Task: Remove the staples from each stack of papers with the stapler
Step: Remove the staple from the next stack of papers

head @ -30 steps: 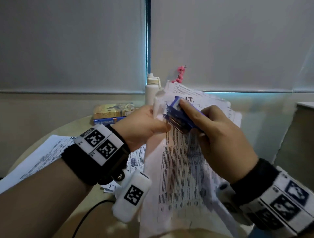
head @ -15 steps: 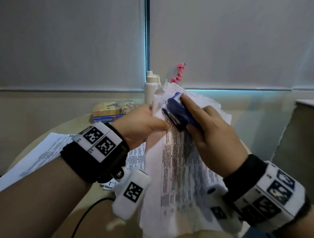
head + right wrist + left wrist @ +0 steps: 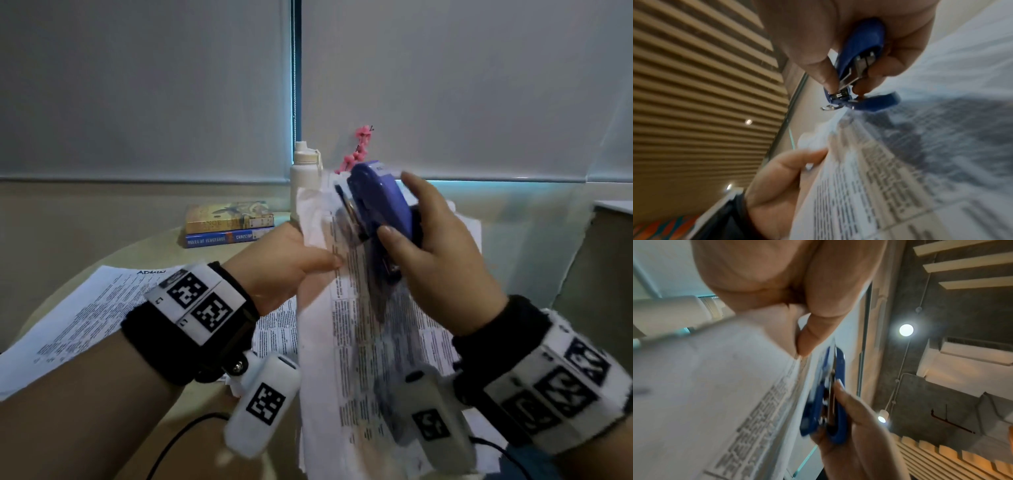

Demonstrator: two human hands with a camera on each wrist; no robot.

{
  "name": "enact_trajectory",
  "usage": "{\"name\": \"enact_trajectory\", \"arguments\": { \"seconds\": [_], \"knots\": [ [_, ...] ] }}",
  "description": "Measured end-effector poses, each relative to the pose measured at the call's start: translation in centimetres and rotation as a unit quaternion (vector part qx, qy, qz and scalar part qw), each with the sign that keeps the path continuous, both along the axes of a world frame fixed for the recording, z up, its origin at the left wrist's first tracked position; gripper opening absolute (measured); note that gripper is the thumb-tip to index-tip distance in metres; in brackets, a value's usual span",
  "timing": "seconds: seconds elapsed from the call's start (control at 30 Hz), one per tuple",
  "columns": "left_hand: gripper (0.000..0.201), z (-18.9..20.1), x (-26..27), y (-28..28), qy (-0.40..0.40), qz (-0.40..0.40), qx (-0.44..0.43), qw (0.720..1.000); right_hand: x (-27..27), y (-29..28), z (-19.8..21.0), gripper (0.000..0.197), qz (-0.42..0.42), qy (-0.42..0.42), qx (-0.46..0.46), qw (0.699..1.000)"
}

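The left hand (image 3: 284,260) pinches the upper left edge of a raised stack (image 3: 359,342) of printed papers, thumb on the front sheet, the other fingers behind. The right hand (image 3: 442,260) grips a blue stapler (image 3: 378,209) at about 2 o'clock from the left hand, its front end pointing up to 11 o'clock over the stack's top corner. In the right wrist view a small metal tab (image 3: 828,108) juts from the stapler's tip, just beside the crumpled corner. More papers (image 3: 85,318) lie flat on the worktop (image 3: 144,253) at 9 o'clock. Two books (image 3: 227,224) and a white bottle (image 3: 303,171) stand toward 12 o'clock.
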State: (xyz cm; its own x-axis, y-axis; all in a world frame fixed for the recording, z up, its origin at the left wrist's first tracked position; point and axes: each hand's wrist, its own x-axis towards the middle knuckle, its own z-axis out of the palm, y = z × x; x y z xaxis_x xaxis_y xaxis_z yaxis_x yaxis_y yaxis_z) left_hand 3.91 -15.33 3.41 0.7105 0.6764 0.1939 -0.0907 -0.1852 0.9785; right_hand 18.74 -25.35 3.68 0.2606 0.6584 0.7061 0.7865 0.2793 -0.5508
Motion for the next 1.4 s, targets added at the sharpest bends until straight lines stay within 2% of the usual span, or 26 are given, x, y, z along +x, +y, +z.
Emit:
{"name": "enact_trajectory", "arguments": {
  "seconds": [0.1, 0.13, 0.2, 0.27, 0.37, 0.43, 0.53, 0.63, 0.73, 0.87, 0.93, 1.0, 1.07, 1.13, 1.2, 1.23, 1.3, 1.4],
  "knots": [
    [0.026, 0.3, -1.3, 0.7, -0.019, 0.008, -0.039, 0.999, 2.0, -0.8, -0.8, 0.017, 0.041, 0.165, 0.011, 0.985],
    [0.028, 0.3, -1.8, 1.0, -0.036, 0.013, -0.055, 0.998, 2.7, -1.2, -1.3, 0.013, 0.058, 0.225, 0.023, 0.972],
    [0.035, 0.3, -2.5, 1.7, -0.069, 0.018, -0.081, 0.994, 4.2, -1.8, -2.2, 0.020, 0.101, 0.329, 0.052, 0.937],
    [0.042, 0.2, -2.9, 2.1, -0.088, 0.013, -0.103, 0.991, 5.3, -2.2, -3.1, 0.018, 0.146, 0.393, 0.042, 0.907],
    [0.047, -0.1, -3.2, 2.6, -0.094, 0.004, -0.123, 0.988, 6.4, -2.3, -4.0, 0.030, 0.236, 0.452, -0.022, 0.860],
    [0.047, -0.5, -3.0, 2.8, -0.085, -0.003, -0.120, 0.989, 6.8, -2.0, -4.3, 0.050, 0.275, 0.458, -0.056, 0.843],
    [0.046, -1.1, -3.0, 3.0, -0.080, -0.006, -0.112, 0.990, 7.0, -1.5, -4.3, 0.071, 0.265, 0.438, -0.076, 0.856],
    [0.044, -0.9, -3.9, 3.9, -0.074, 0.015, -0.074, 0.994, 7.0, -1.5, -3.8, 0.072, 0.248, 0.419, -0.080, 0.870],
    [0.080, 1.0, -5.5, 5.6, -0.032, 0.031, 0.012, 0.999, 7.4, -2.0, -2.9, 0.072, 0.250, 0.394, -0.092, 0.880],
    [0.101, 5.2, -6.4, 6.4, 0.063, -0.012, 0.074, 0.995, 7.5, -2.8, -1.6, 0.078, 0.272, 0.353, -0.125, 0.886],
    [0.091, 6.8, -5.3, 5.7, 0.160, -0.030, 0.141, 0.977, 6.9, -2.9, -0.9, 0.070, 0.290, 0.329, -0.143, 0.887],
    [0.060, 7.8, -3.4, 4.4, 0.238, -0.053, 0.187, 0.952, 6.0, -2.9, -0.4, 0.060, 0.311, 0.287, -0.164, 0.891],
    [0.037, 8.0, -1.5, 3.3, 0.270, -0.066, 0.211, 0.937, 5.0, -2.8, 0.1, 0.059, 0.310, 0.251, -0.176, 0.900],
    [0.029, 7.6, -0.4, 3.1, 0.280, -0.064, 0.206, 0.936, 4.6, -2.8, 0.3, 0.061, 0.258, 0.205, -0.166, 0.929],
    [0.028, 7.0, -0.1, 3.1, 0.279, -0.058, 0.185, 0.940, 4.4, -2.9, 0.3, 0.059, 0.121, 0.069, -0.116, 0.983],
    [0.033, 6.7, -0.1, 3.1, 0.273, -0.056, 0.170, 0.945, 4.2, -3.0, 0.3, 0.049, 0.042, -0.011, -0.083, 0.996],
    [0.043, 6.3, 0.0, 3.0, 0.252, -0.059, 0.140, 0.956, 3.5, -3.4, 0.6, 0.032, -0.055, -0.110, -0.035, 0.992],
    [0.039, 6.3, 0.2, 2.5, 0.246, -0.058, 0.144, 0.957, 2.5, -3.6, 0.9, 0.034, -0.099, -0.166, -0.016, 0.981]
  ]
}}
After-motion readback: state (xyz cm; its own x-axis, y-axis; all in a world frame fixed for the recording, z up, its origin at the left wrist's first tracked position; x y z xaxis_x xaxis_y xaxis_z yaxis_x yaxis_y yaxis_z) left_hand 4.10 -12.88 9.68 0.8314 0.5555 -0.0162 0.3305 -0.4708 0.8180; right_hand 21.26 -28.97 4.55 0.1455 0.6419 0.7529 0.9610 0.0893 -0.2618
